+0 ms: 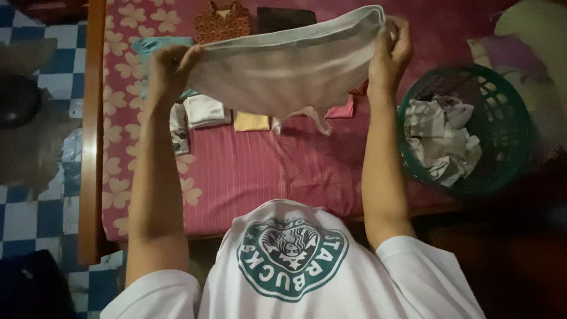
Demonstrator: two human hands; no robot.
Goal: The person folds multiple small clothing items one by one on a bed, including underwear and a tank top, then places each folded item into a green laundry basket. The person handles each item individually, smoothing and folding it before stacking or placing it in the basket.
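Observation:
I hold a pale grey-white garment (283,71) stretched out in the air above the bed. My left hand (168,68) grips its left end and my right hand (390,50) grips its right end by the banded edge. The cloth hangs between them and hides part of the folded clothes behind it. My arms reach up from a white shirt with a green round print (292,257).
The bed has a pink striped sheet (254,171) with a flowered border. Small folded pieces lie on it: white (204,110), yellow (251,121), pink (342,110), brown (223,22), dark (283,18). A green plastic basket (502,112) with crumpled white laundry stands at the right. Blue-and-white checked floor (35,218) lies left.

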